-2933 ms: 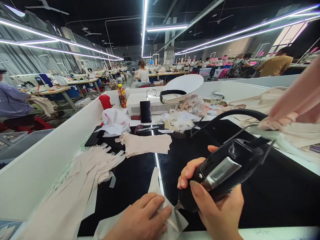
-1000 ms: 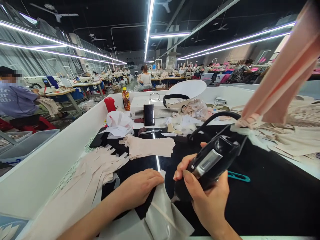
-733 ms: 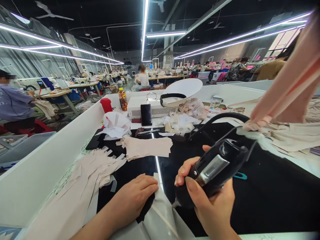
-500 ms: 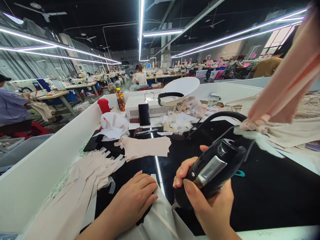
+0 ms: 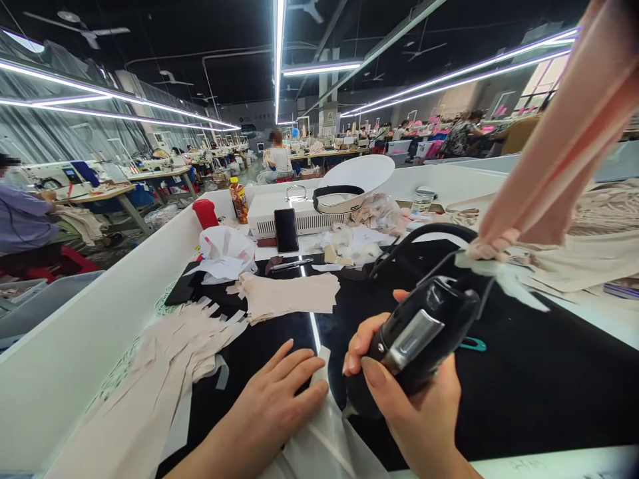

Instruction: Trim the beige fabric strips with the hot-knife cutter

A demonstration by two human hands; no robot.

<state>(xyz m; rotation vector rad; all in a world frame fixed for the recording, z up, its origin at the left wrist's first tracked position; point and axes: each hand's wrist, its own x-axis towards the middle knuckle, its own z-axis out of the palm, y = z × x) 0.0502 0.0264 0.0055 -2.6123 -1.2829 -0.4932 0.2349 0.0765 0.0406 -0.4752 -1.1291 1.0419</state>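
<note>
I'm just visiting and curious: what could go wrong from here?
The left hand rests on the pale sheet close to the black tool in the right hand; a slip might hurt that left hand or mar the sheet. The black cord runs close to the hanging pink cloth, so they may snag.

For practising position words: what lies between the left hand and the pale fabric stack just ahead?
In the head view, only black tabletop separates the left hand and the pale fabric stack.
</note>
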